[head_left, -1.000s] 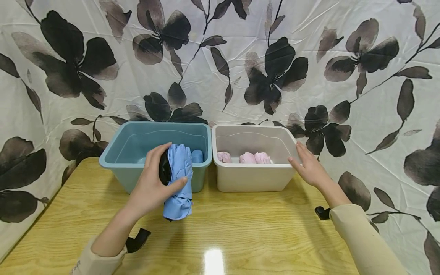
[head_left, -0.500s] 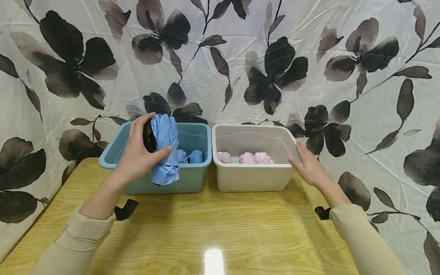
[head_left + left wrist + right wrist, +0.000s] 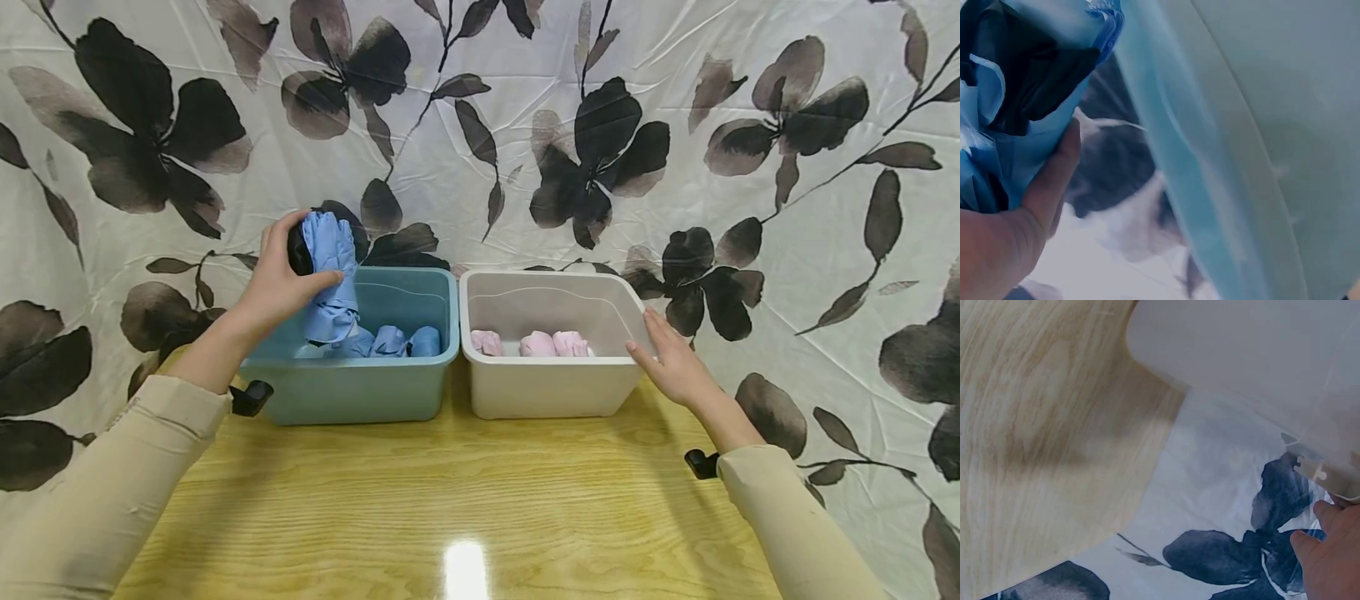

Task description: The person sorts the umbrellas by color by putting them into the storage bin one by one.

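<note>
My left hand [image 3: 279, 282] grips a rolled light-blue bundle with a black inside [image 3: 325, 275], held upright above the back left of the teal bin [image 3: 360, 392]. In the left wrist view the bundle [image 3: 1016, 87] fills the upper left, my thumb [image 3: 1054, 178] pressed on it, beside the bin's wall [image 3: 1254, 137]. Several blue rolls [image 3: 397, 342] lie inside the teal bin. My right hand [image 3: 671, 362] rests with straight fingers against the right side of the white bin [image 3: 551, 387], which holds pink rolls [image 3: 551, 343]. The right wrist view shows my fingertips [image 3: 1329, 550] under that bin's rim [image 3: 1254, 369].
Both bins stand side by side at the back of a wooden table [image 3: 465, 500]. A flowered cloth [image 3: 600, 133] hangs close behind and around the table. Black wrist straps [image 3: 251, 397] show at both sleeves.
My left hand has lifted the blue bundle from the table front up and back, over the teal bin. The right hand has stayed on the white bin.
</note>
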A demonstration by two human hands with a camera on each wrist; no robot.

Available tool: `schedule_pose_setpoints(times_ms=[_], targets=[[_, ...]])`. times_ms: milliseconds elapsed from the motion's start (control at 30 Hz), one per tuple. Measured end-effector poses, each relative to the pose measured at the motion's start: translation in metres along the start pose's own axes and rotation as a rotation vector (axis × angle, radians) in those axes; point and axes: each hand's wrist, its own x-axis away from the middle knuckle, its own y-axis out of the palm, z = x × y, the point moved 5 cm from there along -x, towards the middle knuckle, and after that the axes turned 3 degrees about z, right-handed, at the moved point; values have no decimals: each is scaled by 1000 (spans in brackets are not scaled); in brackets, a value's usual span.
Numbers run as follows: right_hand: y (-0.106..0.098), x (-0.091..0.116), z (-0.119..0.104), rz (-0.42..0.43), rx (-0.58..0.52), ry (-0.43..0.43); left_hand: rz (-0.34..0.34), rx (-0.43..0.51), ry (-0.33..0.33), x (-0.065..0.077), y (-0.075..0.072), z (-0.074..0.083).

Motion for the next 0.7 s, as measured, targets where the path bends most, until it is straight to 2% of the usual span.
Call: schedule_pose_setpoints(times_ms=[100, 200, 467, 700], targets=[[0, 0, 0, 3, -1, -3, -37, -13, -53, -14, 0, -18], [-1, 0, 0, 6, 1, -6, -75, -66, -103, -25, 0, -37], [1, -2, -2, -2, 4, -6, -170, -148, -235, -31, -2, -83], [-1, 0, -4, 3, -4, -6, -202, -117, -233, -33, 3, -100]])
